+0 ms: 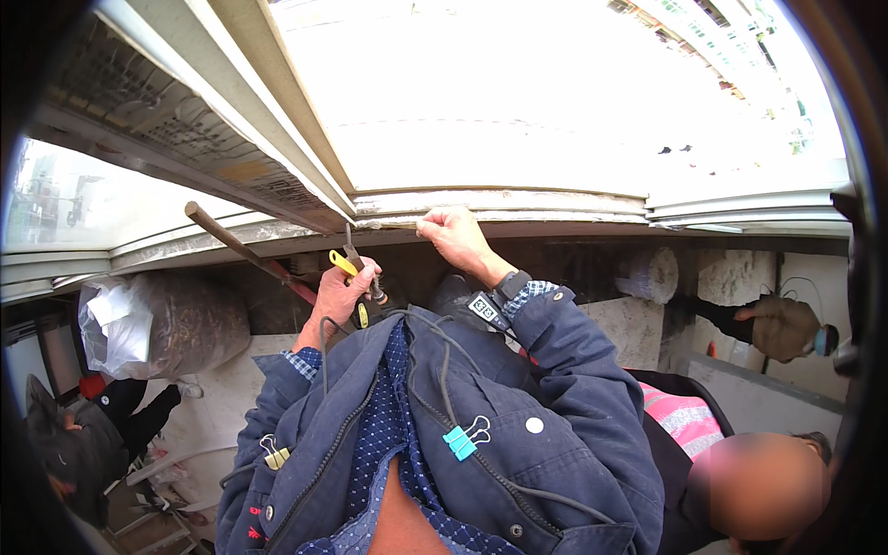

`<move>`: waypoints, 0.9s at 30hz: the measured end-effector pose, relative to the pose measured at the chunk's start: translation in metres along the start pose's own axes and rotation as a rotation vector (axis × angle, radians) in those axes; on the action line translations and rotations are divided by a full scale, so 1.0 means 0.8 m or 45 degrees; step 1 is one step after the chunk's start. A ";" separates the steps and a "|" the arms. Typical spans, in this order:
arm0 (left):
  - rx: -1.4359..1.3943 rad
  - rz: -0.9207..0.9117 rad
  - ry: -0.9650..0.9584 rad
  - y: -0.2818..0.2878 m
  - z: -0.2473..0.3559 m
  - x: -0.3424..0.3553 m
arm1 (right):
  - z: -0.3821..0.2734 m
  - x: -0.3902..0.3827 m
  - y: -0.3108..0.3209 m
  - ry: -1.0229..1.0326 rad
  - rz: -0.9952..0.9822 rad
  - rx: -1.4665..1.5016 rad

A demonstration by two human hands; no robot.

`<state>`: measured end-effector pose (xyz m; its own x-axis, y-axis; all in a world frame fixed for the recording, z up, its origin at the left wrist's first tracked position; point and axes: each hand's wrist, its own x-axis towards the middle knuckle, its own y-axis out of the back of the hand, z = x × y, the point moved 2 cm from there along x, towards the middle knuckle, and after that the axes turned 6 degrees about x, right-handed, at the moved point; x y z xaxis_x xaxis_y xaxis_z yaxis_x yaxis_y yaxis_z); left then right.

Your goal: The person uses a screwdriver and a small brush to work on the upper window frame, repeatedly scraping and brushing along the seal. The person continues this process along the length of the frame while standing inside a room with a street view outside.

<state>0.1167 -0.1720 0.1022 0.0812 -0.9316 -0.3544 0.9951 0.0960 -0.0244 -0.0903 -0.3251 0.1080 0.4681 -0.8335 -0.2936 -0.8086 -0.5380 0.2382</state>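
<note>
My left hand [340,298] is closed around a narrow tool with a flat metal blade [351,248] that points up at the window frame's corner. A yellow handle [343,264] also sticks out of the same grip; its kind I cannot make out. Just to the right, my right hand [455,239] is raised at the edge of the window sill [518,205], its fingers curled in a pinch. Whatever those fingertips hold, if anything, is too small to see. A dark watch [511,284] sits on my right wrist.
A wooden pole [227,236] leans left of my hands, beside a large filled plastic bag [185,324]. A white bucket-like roll [652,276] stands to the right. One person [689,416] in a pink vest is close at my right; others are at far left [83,444] and far right [782,326].
</note>
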 end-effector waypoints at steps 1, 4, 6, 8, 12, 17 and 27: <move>-0.010 -0.005 0.008 0.000 0.000 0.000 | 0.000 -0.009 0.005 0.037 0.010 0.003; 0.009 -0.005 -0.006 0.001 0.000 0.001 | -0.006 -0.036 0.016 0.461 -0.001 -0.472; 0.024 -0.011 -0.012 0.002 -0.001 0.002 | -0.005 -0.045 0.025 0.409 0.048 -0.678; 0.020 -0.016 -0.010 0.002 -0.002 0.004 | -0.005 -0.048 0.037 0.335 0.167 -0.587; 0.007 -0.040 -0.017 0.001 -0.004 0.007 | -0.006 -0.044 0.062 0.225 0.178 -0.563; 0.009 -0.042 -0.008 0.002 -0.005 0.008 | -0.007 -0.038 0.080 -0.018 0.285 -0.479; 0.028 -0.031 -0.008 0.004 -0.004 0.008 | -0.012 -0.006 0.103 -0.180 0.262 -0.704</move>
<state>0.1198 -0.1762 0.0967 0.0576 -0.9357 -0.3480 0.9978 0.0659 -0.0121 -0.1562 -0.3664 0.1378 0.2394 -0.9229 -0.3017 -0.5549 -0.3850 0.7375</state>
